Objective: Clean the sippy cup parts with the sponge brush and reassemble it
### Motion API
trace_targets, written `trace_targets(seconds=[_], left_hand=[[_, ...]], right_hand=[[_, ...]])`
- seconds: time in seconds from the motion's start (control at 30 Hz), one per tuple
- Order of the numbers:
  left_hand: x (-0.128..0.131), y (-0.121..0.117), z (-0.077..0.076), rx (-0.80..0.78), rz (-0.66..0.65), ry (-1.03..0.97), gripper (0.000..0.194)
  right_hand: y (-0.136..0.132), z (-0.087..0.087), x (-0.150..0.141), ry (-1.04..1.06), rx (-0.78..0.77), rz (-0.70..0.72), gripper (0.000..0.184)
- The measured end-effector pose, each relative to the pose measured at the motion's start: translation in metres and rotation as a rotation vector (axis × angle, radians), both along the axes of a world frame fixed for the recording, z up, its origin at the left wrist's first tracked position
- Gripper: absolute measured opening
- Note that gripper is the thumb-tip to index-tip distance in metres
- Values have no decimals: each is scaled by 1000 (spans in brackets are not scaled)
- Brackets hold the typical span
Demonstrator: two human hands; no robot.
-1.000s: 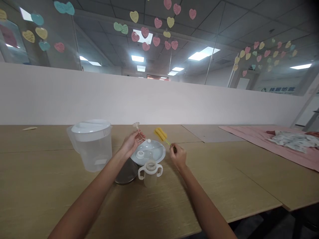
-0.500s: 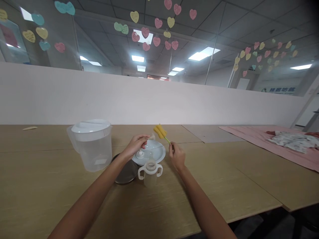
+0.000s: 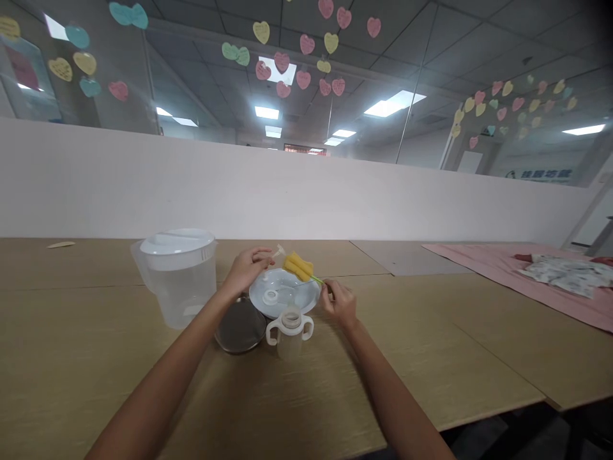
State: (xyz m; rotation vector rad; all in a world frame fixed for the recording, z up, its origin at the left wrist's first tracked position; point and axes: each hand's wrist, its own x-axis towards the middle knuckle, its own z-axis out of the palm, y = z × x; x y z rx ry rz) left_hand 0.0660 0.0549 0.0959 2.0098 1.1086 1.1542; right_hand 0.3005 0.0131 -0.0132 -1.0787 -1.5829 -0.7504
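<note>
Left fingers (image 3: 268, 258) pinch a clear piece (image 3: 280, 251); right fingers (image 3: 327, 291) clamp the yellow sponge brush (image 3: 299, 266).

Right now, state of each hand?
Left hand: closed on a small clear nipple-like piece.
Right hand: closed on the green handle of the yellow sponge brush.

Looks kinda dim overall, with glare off ceiling panels (image 3: 395, 103) between ten and three o'clock. Blackens around two, warps toward the edges, shows soft shadows on the tabletop (image 3: 268, 415) near six.
</note>
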Motion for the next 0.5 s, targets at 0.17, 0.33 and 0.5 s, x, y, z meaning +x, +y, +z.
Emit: trace_targets(seconds=[0.17, 0.33, 0.5], left_hand=[[-32, 11, -1, 162, 321, 637, 31], [-52, 25, -24, -117, 248, 748, 13], [-52, 32, -43, -130, 171, 553, 26]], right_hand=[[0, -1, 1, -2, -7, -14, 14], [0, -1, 0, -4, -18, -32, 15], [0, -1, 0, -6, -56, -50, 16]])
